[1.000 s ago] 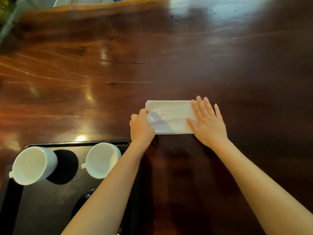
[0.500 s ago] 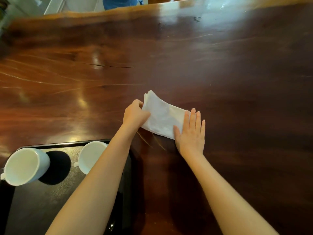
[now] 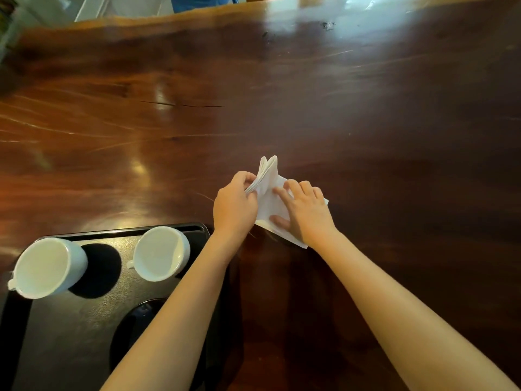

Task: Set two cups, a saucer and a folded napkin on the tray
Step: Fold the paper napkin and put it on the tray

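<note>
Head view: my left hand [image 3: 235, 206] pinches the raised left end of the napkin [image 3: 267, 201], fingers closed on its stacked edges; my right hand [image 3: 306, 214] presses flat on the other end, fingers spread, pinning it to the table [image 3: 366, 122]. The napkin lies just off the tray's [image 3: 84, 334] far right corner, long axis slanting toward that corner. Both cups [image 3: 46, 268] [image 3: 159, 253] stand along the tray's far edge. I judge the left hand nearer the tray.
</note>
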Action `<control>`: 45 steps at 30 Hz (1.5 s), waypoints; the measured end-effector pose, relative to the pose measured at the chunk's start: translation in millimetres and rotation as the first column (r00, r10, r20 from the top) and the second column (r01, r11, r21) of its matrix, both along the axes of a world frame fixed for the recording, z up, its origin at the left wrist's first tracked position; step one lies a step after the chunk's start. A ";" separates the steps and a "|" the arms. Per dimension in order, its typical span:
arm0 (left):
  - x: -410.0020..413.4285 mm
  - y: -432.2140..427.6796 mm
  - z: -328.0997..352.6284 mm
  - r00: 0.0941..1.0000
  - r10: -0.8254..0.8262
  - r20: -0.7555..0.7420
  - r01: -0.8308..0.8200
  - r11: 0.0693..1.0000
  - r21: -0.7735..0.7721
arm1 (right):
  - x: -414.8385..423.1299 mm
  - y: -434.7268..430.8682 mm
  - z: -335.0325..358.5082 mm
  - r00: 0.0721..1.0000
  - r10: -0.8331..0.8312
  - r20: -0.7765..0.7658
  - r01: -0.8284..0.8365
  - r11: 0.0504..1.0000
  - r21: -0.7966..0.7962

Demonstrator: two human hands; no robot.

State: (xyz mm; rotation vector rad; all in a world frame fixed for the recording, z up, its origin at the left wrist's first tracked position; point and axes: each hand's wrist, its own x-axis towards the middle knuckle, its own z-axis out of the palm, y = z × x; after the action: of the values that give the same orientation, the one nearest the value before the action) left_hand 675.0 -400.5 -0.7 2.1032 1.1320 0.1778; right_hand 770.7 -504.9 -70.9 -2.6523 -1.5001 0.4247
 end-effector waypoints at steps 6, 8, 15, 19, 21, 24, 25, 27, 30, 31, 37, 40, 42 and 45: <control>6.4 -31.4 -2.8 0.998 -0.054 0.032 0.049 0.989 0.139 | 32.2 -16.8 3.0 0.900 -0.123 -0.417 0.217 0.958 0.186; 7.8 -53.1 -10.7 0.995 -0.090 0.051 0.079 0.981 0.177 | 42.6 -22.6 11.5 0.638 -0.230 -0.735 0.468 0.874 0.134; 9.7 -111.5 -55.0 0.981 -0.121 0.151 0.079 0.963 0.257 | 70.4 -40.8 27.4 0.484 -0.268 -0.833 0.450 0.893 -0.026; 3.0 -129.4 -74.7 0.977 -0.206 0.064 0.173 0.926 0.335 | 65.4 -46.8 22.2 0.565 -0.222 -0.794 0.431 0.900 0.055; -2.6 -132.9 -80.4 0.972 -0.232 0.034 0.203 0.905 0.373 | 61.4 -50.0 20.3 0.644 -0.234 -0.728 0.426 0.900 0.088; -9.9 -131.7 -85.9 0.975 -0.220 0.016 0.196 0.894 0.403 | 57.2 -58.1 18.0 0.719 -0.254 -0.647 0.426 0.896 0.122; -11.9 -130.9 -87.3 0.976 -0.219 0.015 0.194 0.892 0.408 | 55.0 -61.7 17.8 0.725 -0.261 -0.637 0.433 0.892 0.127; -15.5 -130.7 -90.2 0.971 -0.240 0.003 0.216 0.879 0.425 | 49.3 -68.5 16.9 0.739 -0.277 -0.614 0.437 0.890 0.125; -21.2 -132.2 -93.6 0.960 -0.278 -0.018 0.257 0.858 0.445 | 41.1 -77.0 14.2 0.742 -0.289 -0.604 0.450 0.884 0.130; -23.0 -132.6 -95.0 0.959 -0.283 -0.023 0.263 0.854 0.449 | 39.4 -79.3 13.2 0.738 -0.286 -0.611 0.457 0.879 0.140; -26.2 -134.4 -101.6 0.963 -0.268 0.019 0.223 0.838 0.498 | 35.1 -90.9 10.2 0.734 -0.245 -0.634 0.441 0.881 0.169; -26.9 -135.3 -103.2 0.962 -0.274 0.015 0.227 0.826 0.516 | 31.5 -98.8 7.3 0.735 -0.265 -0.624 0.449 0.880 0.154; -27.0 -135.0 -103.3 0.957 -0.289 -0.009 0.249 0.812 0.528 | 26.3 -102.4 4.7 0.752 -0.276 -0.599 0.446 0.882 0.152; -31.5 -136.1 -99.9 0.946 -0.324 -0.029 0.291 0.806 0.515 | 12.8 -103.7 1.4 0.868 -0.255 -0.425 0.374 0.899 0.225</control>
State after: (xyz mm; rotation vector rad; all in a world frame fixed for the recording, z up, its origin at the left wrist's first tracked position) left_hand 643.5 -536.5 -100.5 2.7039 0.7349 0.4255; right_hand 783.5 -608.6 -69.5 -2.3344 -0.9053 0.5941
